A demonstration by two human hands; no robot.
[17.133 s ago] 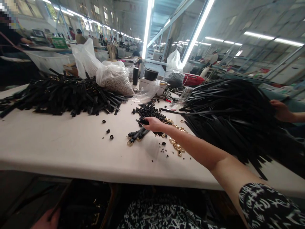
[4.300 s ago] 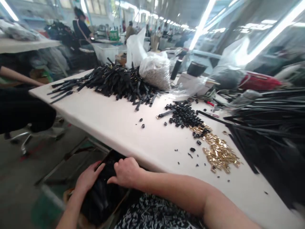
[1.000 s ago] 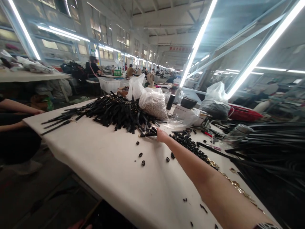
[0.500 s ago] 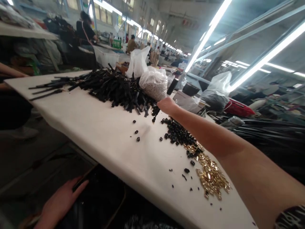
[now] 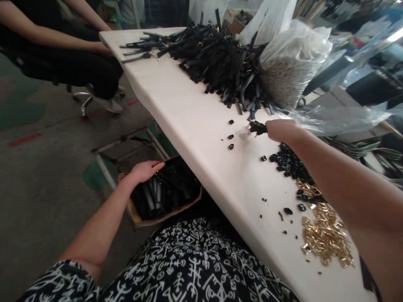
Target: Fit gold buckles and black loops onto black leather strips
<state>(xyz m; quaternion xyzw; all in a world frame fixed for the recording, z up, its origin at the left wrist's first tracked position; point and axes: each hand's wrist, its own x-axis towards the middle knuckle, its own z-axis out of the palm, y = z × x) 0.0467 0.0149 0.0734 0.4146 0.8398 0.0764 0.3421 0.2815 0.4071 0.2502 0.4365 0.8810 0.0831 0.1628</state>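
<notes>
Black straps, gold buckles.

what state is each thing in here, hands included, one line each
right hand: closed on a black bundle
black bundle: bunched, gripped
left hand: at the box's edge, grip unclear
box: open-topped, below table level, holding black straps
strap pile: heaped loosely on the table
plastic bag: bulging with small pale pieces
black loops: piled, several scattered
gold pieces: loose heap

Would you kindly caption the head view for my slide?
Black bundle in right hand above the table, left hand at a box.
</notes>
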